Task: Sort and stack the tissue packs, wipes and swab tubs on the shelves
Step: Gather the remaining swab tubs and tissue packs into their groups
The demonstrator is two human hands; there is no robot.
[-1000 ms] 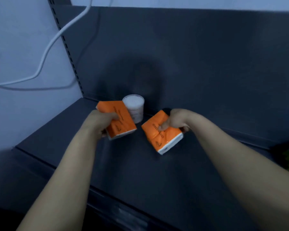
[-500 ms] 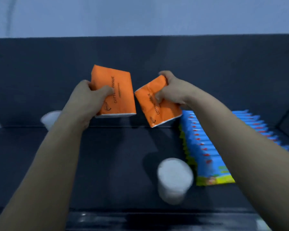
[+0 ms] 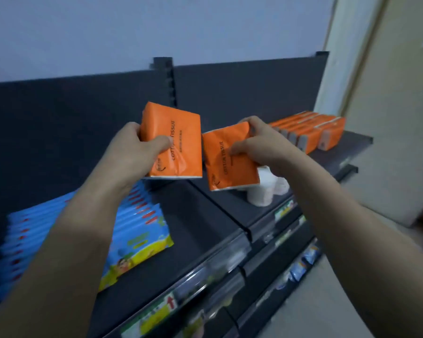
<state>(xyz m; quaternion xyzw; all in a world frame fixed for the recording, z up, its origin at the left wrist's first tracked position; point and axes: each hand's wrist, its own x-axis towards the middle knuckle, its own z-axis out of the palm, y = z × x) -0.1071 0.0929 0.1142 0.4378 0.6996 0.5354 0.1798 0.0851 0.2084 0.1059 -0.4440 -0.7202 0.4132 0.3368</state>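
Observation:
My left hand (image 3: 132, 152) grips an orange tissue pack (image 3: 178, 132) held upright above the dark shelf (image 3: 200, 225). Just to its right, my right hand (image 3: 261, 145) grips a second orange tissue pack (image 3: 220, 167), tilted a little. Both packs hang in the air side by side, nearly touching. A row of orange tissue packs (image 3: 310, 130) stands at the far right end of the shelf. White swab tubs (image 3: 266, 189) sit on the shelf below my right hand, partly hidden by the pack. A row of blue wipes packs (image 3: 137, 228) lies on the shelf at the left, under my left forearm.
A slotted upright post (image 3: 167, 79) divides the dark back panel. Lower shelves with price-label strips (image 3: 205, 281) run below, holding blurred packets. A beige wall or door (image 3: 396, 118) stands to the right of the shelf end.
The view has swung right along the shelf while both hands carried the orange packs that way. The row of orange packs and the shelf's right end have come into sight.

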